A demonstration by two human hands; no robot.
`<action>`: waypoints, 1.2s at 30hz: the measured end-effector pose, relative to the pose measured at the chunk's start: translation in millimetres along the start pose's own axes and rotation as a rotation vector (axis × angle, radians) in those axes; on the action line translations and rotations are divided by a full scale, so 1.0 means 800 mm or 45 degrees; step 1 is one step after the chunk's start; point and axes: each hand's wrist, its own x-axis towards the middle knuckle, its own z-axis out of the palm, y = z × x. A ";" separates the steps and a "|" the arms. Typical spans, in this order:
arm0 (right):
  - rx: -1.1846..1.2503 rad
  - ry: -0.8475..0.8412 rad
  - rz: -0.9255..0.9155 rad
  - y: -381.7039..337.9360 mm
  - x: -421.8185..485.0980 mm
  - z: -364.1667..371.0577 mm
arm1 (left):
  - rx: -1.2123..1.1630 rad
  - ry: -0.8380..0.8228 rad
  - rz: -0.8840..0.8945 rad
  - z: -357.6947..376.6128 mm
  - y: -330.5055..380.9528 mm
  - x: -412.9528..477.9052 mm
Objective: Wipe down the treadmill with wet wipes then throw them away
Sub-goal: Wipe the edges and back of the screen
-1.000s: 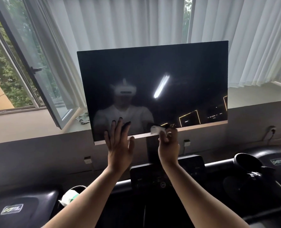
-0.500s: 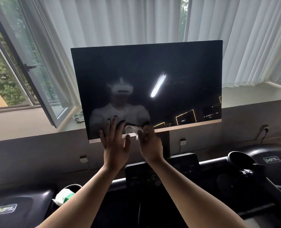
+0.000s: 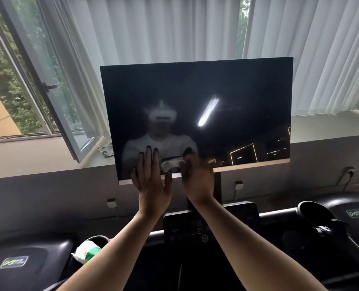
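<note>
Against the lower left part of the treadmill screen [image 3: 195, 91], a crumpled white wet wipe [image 3: 171, 163] is held by the right hand [image 3: 197, 177], whose fingers are curled round it and pressed to the glass; this hand is slightly blurred. Just left of it, the left hand [image 3: 151, 183] is laid flat over the same lower edge, fingers straight and spread, nothing gripped. The screen is a wide, dark, glossy rectangle with a thin pale strip along its bottom, and a ceiling strip light is mirrored in it. Nearer, a matte black control panel [image 3: 195, 229] with faint markings is seen between the forearms. At near left a white-and-green pack [image 3: 86, 252] is lodged in a round cup holder [image 3: 104, 238]; a second cup holder [image 3: 313, 211] is seen at right. Farther off, a grey wall with small sockets [image 3: 111, 202] is topped by a smooth, pale windowsill [image 3: 38, 156], on which a crumpled cloth [image 3: 106, 151] lies. At far left a white-framed window [image 3: 48, 87] is swung open on green foliage, and sheer white curtains [image 3: 174, 28] hang in fine vertical pleats
</note>
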 end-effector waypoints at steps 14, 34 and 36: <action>-0.019 0.071 -0.204 0.003 0.115 -0.032 | 0.076 -0.040 -0.111 0.006 -0.001 0.004; -0.074 -0.029 -0.473 0.006 0.131 -0.013 | 0.002 -0.025 -0.130 0.008 0.001 0.000; -0.019 -0.188 -0.611 0.013 0.102 -0.004 | -0.001 -0.010 -0.166 0.010 0.008 0.003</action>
